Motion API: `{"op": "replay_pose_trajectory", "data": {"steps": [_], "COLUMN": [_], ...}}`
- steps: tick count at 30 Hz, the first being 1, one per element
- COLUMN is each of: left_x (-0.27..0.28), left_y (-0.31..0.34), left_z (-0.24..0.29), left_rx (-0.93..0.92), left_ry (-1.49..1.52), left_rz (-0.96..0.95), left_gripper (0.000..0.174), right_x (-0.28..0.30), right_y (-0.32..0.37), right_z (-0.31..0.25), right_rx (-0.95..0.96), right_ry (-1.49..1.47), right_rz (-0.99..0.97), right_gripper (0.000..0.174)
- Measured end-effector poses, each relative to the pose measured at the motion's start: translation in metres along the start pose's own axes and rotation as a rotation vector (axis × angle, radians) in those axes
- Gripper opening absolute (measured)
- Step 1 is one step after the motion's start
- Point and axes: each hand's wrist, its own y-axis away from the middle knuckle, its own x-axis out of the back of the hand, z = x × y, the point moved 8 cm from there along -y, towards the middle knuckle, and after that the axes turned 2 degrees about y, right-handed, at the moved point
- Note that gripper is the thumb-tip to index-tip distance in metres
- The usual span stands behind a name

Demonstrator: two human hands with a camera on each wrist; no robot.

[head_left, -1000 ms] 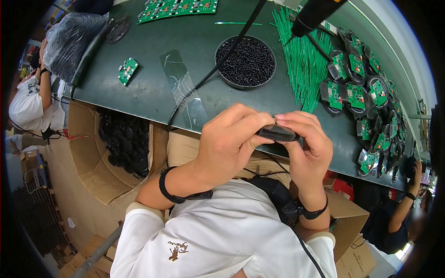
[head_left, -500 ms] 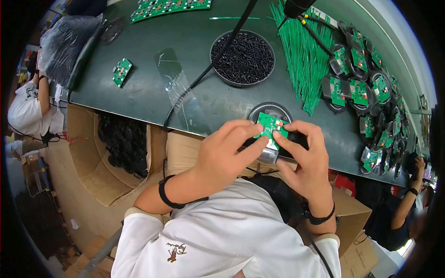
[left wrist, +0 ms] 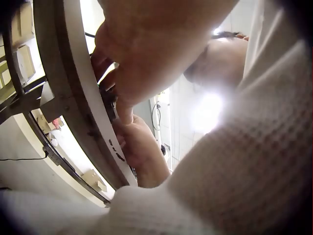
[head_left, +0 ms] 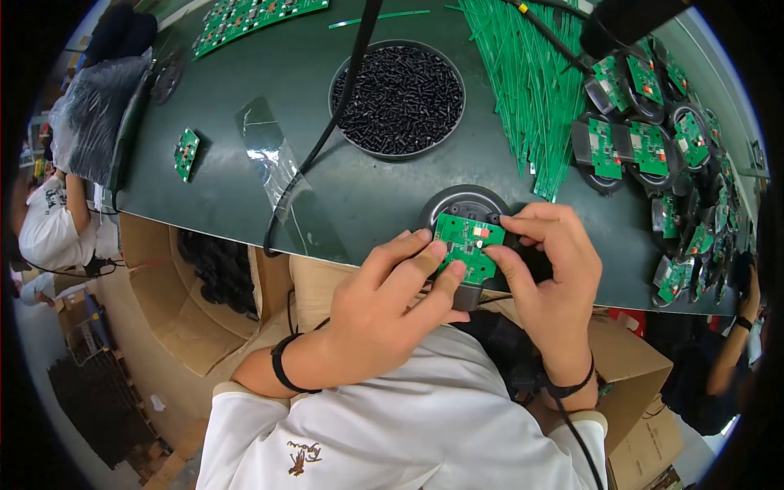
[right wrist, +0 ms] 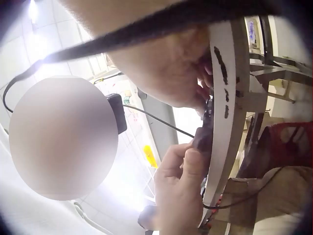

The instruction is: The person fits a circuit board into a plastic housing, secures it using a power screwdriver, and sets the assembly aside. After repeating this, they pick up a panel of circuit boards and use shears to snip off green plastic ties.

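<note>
A green circuit board (head_left: 465, 245) lies face up in a round black plastic housing (head_left: 464, 196) at the table's front edge. My left hand (head_left: 384, 306) holds the housing from the left, its fingertips on the board's left edge and lower part. In the right wrist view its thumb and fingers grip the housing's dark end (right wrist: 202, 139). From the right, my right hand (head_left: 559, 282) holds the other side, thumb at the board's right edge and index fingertip near its upper right corner. The housing's underside is hidden in the head view.
A bowl (head_left: 333, 104) holds small black pieces, with green strips (head_left: 523, 90) to its right. Housings with boards (head_left: 645, 151) are stacked at right. A loose board (head_left: 186, 155), clear film (head_left: 273, 155) and cable (head_left: 327, 135) lie left. A carton (head_left: 167, 306) stands below the table.
The housing, first held edge-on in both hands, has tipped flat so the board faces up. The left fingers have shifted lower on the board. The head view has swung to the right.
</note>
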Motion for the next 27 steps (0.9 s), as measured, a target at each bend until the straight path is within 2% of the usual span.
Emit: {"op": "replay_pose_trajectory", "data": {"steps": [4, 6, 20, 22, 27], "left_x": [-0.0006, -0.0009, 0.0008, -0.0003, 0.0007], "left_y": [-0.0009, 0.0009, 0.0042, 0.0054, 0.0034], "left_z": [-0.0005, -0.0011, -0.0058, -0.0040, -0.0014], "left_rx": [0.032, 0.059, 0.117, 0.094, 0.083], "left_ry": [0.029, 0.027, 0.066, 0.044, 0.033], "left_rz": [-0.037, -0.025, -0.018, -0.019, -0.027], "left_gripper": [0.048, 0.064, 0.062, 0.062, 0.061], "right_x": [-0.0005, -0.0014, -0.0022, -0.0055, -0.0082], "right_y": [-0.0008, -0.0011, -0.0045, -0.0061, -0.0044], "right_z": [0.0003, 0.0003, -0.0003, -0.0043, -0.0037], "right_rx": [-0.015, -0.016, -0.031, 0.069, 0.076], "right_ry": [0.000, -0.001, -0.024, 0.020, 0.013], "right_rz": [-0.027, -0.032, -0.072, -0.099, -0.095], "right_gripper": [0.033, 0.035, 0.039, 0.040, 0.039]}}
